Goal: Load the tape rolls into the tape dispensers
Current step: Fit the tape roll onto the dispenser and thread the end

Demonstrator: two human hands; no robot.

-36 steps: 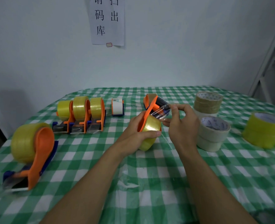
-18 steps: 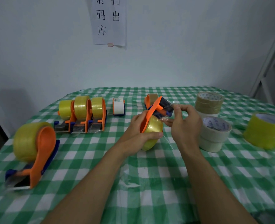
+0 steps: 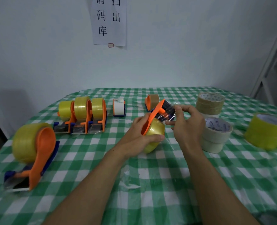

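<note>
While the wall sign (image 3: pixel 109 21) shows 码, 出 and 库 in full, the print on the roll cores is too small to read. Now the left hand (image 3: pixel 139 132) wraps round the yellow roll (image 3: pixel 155 132) seated in the orange dispenser (image 3: pixel 157 111), low at the checked tabletop (image 3: pixel 150 184), and the right hand (image 3: pixel 188 125) pinches the clear tape end (image 3: pixel 165 115) at its dark head. Left of that dispenser: three loaded dispensers (image 3: pixel 84 114) in a row, one big dispenser (image 3: pixel 37 153) nearer, and one small white dispenser (image 3: pixel 119 108). Just behind it sits one brown-tape dispenser (image 3: pixel 152 101). Right of it are three piles of loose rolls: brown stack (image 3: pixel 210 103), cream stack (image 3: pixel 216 135), yellow stack (image 3: pixel 266 132).
</note>
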